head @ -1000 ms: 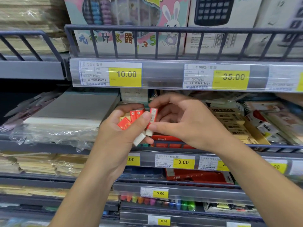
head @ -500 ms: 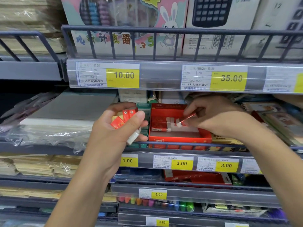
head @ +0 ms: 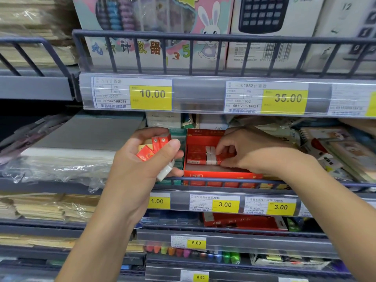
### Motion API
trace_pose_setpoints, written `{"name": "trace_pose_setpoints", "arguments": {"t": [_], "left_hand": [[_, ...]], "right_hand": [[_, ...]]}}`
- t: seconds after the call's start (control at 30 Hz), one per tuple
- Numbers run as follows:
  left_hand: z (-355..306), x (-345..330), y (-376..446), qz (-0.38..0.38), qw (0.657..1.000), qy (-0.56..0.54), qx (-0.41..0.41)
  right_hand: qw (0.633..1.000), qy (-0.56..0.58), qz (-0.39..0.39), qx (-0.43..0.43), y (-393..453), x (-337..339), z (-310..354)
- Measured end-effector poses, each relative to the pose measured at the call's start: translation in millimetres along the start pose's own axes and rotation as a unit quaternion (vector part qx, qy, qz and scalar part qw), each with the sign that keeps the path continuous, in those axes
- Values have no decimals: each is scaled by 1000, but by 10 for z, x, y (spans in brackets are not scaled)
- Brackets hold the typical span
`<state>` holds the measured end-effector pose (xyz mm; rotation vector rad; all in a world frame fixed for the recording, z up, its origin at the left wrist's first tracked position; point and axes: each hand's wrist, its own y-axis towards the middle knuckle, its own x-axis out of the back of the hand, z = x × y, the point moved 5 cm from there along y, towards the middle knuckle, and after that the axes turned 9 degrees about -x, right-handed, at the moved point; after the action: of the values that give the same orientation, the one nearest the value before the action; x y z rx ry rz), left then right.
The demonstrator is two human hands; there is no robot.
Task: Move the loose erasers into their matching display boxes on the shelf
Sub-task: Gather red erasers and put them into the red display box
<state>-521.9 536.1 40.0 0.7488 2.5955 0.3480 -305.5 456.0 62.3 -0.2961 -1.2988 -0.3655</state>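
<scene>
In the middle of the frame, the left hand (head: pixel 142 159) is gripping a small bunch of loose erasers (head: pixel 151 149) with red and yellow sleeves; the thumb is pressing across them and one white eraser end is sticking out below the palm. This hand is hovering in front of the shelf rail (head: pixel 223 180), just left of the red display box (head: pixel 215 174).

To the right of centre, the right hand (head: pixel 250 153) is reaching into the red display box. Its fingers are curling down and pinching one red-sleeved eraser (head: pixel 223 156), which is lying at the right end of a row of boxed erasers (head: pixel 198 154) already inside. The eraser is touching its neighbours in the row.

A teal box (head: pixel 179 137) is standing between the left hand and the red box, mostly hidden. Above, in the upper half of the frame, yellow price tags (head: pixel 151 96) are sitting on the upper shelf edge, and below the red box another tag is showing 3.00 (head: pixel 224 204). At the lower centre, a row of coloured markers (head: pixel 193 252) is lying on a lower shelf.
</scene>
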Motion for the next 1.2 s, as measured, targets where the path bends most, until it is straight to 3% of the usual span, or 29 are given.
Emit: {"name": "trace_pose_setpoints", "arguments": {"t": [0.4,0.5,0.6,0.77,0.93,1.1,1.2], "left_hand": [[-12,-34,-12,28,999,8,14],[2,-98,-33,43,999,-11,22],[18,-157,-49,45,998,-20,32],[21,-233,-67,58,997,-38,36],[17,-198,-80,47,997,-47,46],[4,-175,-64,46,997,-48,35],[10,-128,-46,38,999,-28,22]], "right_hand": [[998,-54,13,29,-40,51,41],[994,76,-49,67,-176,158,166],[949,278,-57,137,-392,180,417],[945,258,-61,190,-494,76,638],[922,341,-79,164,-467,30,569],[876,452,-71,151,-465,26,502],[873,462,-107,112,-468,74,408]]}}
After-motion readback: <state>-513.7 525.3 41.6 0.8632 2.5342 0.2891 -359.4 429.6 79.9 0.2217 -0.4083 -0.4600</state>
